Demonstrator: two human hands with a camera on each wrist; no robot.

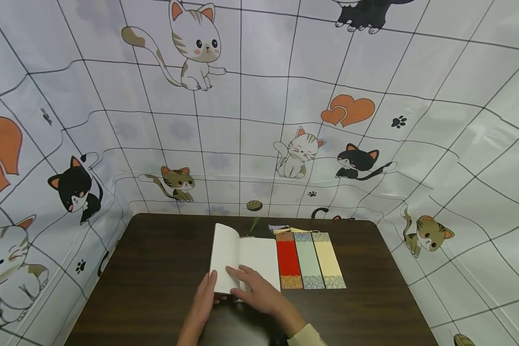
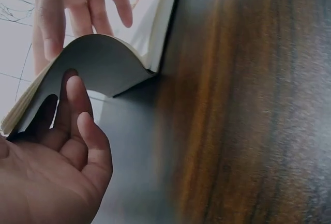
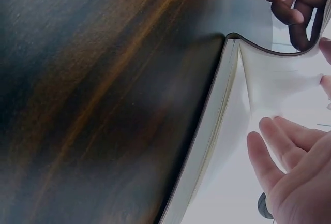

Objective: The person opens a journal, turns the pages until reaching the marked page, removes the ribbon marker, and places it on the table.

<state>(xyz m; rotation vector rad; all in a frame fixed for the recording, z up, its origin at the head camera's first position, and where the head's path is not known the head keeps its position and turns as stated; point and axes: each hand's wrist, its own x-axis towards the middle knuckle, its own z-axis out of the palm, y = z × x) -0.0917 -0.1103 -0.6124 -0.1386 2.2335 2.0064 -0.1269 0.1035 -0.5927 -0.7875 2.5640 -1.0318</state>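
An open notebook point(image 1: 259, 257) with blank white pages and a dark cover lies on the table, its left half raised and bent. My left hand point(image 1: 204, 295) holds that raised half by its outer edge. In the left wrist view, several fingers of the left hand point(image 2: 67, 151) curl beneath the dark cover point(image 2: 103, 61). Over the middle of the spread is my right hand point(image 1: 257, 290), its fingers spread, fingertips at the left page near the fold. The right wrist view has the right hand point(image 3: 295, 157) over the white page point(image 3: 276, 79), pinching nothing.
Right of the notebook lie three bookmarks side by side: red point(image 1: 288, 257), pale green point(image 1: 310, 259) and cream point(image 1: 330, 259), with tassels point(image 1: 281, 229) at their tops. A green tassel point(image 1: 254, 224) pokes out above the notebook. Cat-print sheeting point(image 1: 242, 129) surrounds the dark wooden table point(image 1: 142, 269).
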